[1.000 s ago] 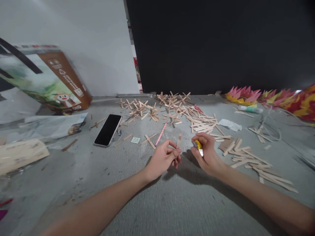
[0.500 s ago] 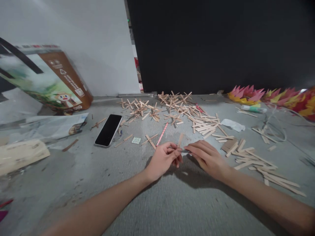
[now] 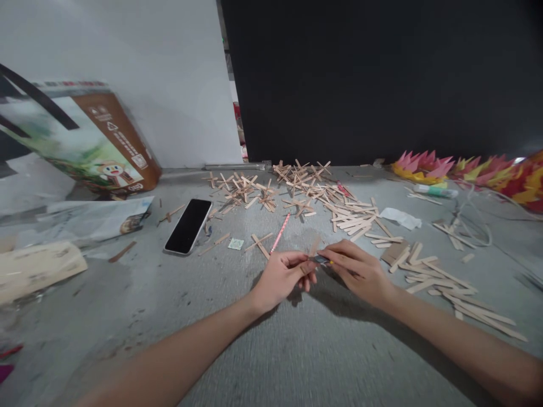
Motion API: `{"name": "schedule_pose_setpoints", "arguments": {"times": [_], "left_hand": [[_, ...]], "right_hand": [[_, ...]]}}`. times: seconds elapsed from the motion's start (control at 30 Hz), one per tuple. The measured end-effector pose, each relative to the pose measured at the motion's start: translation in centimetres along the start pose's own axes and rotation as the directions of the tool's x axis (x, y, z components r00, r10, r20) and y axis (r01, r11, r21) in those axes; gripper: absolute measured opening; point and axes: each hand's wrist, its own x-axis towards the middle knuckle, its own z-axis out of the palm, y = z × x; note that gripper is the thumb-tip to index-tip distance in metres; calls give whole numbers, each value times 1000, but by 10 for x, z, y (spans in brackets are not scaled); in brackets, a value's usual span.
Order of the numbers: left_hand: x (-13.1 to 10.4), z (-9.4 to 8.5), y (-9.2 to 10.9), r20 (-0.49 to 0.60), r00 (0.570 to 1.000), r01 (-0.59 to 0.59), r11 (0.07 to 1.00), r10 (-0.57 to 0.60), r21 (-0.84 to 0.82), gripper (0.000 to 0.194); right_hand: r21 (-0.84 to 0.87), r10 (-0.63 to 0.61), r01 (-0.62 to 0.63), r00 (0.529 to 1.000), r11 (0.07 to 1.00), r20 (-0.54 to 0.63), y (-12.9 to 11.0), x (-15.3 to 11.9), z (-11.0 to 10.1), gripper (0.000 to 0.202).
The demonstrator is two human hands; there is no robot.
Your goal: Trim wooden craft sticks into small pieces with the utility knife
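Observation:
Near the middle of the grey table, my left hand [image 3: 283,277] pinches a wooden stick [image 3: 314,245] whose end rises between the hands. My right hand [image 3: 357,270] is closed on a small dark piece [image 3: 321,259] that reaches the left fingertips; a spot of yellow shows at the right fingers. What the dark piece is cannot be made out. Just beyond the left hand lie two crossed sticks [image 3: 260,245] and a red-and-white patterned strip [image 3: 280,232]. Loose sticks [image 3: 432,277] are heaped to the right of my right hand, and crossed-stick pieces [image 3: 299,183] are piled farther back.
A phone [image 3: 188,226] and a small pale green square [image 3: 236,243] lie left of the hands. A printed bag [image 3: 106,152] stands at the back left, near plastic packets [image 3: 97,220]. Pink and yellow paper shapes [image 3: 426,167], a glue tube [image 3: 436,191] and a cable are at the right.
The right fingers have shifted slightly, showing more of the dark piece and a yellow spot. The left hand stays nearly in place. The upright stick looks more blurred.

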Motion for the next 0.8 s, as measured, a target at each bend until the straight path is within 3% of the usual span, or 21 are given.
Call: {"name": "schedule_pose_setpoints", "arguments": {"times": [0.33,0.8], "left_hand": [[-2,1,0,36,999,14,1000,-14,7,43],[-5,-3,-2,81,996,25,982,-40,188,47]], "right_hand": [[83,6,-7,1000,997,23,-1,3,-5,33],[116,-38,32,998,993,56,1,5,-4,36]]}}
